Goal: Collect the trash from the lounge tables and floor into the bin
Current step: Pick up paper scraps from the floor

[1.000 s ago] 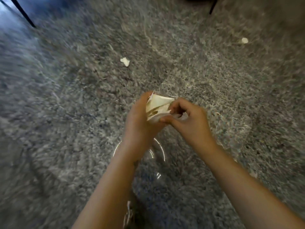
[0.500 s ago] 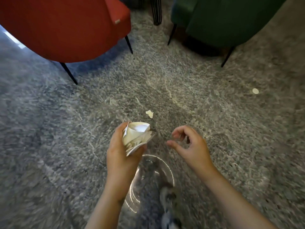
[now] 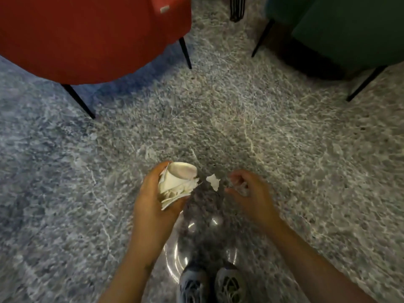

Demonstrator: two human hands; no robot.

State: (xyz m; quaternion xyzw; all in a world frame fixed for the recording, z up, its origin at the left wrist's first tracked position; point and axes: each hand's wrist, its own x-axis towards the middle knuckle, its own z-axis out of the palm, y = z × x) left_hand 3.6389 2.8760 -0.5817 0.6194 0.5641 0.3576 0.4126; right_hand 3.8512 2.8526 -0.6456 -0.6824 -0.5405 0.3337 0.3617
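A red upholstered chair (image 3: 87, 36) and a green chair (image 3: 349, 29), both on thin black legs, are set at the far side of a mottled grey, shaggy carpet (image 3: 65, 171). A crumpled white paper wad (image 3: 177, 184) is gripped in the left hand (image 3: 153, 202). A small torn scrap (image 3: 213, 181) is seen against the carpet between the hands. The right hand (image 3: 251, 193) is blurred, its fingers loosely curled with nothing seen in them.

Grey mottled floor (image 3: 284, 149); red chair (image 3: 87, 36) left, green chair (image 3: 349, 31) right.

A paper scrap (image 3: 213, 181) lies on the carpet (image 3: 65, 193) between the left hand (image 3: 153, 200) — paper wad (image 3: 177, 184) in its grip — and the right hand (image 3: 249, 193); the left chair (image 3: 87, 36) and right chair (image 3: 349, 29) stand behind.
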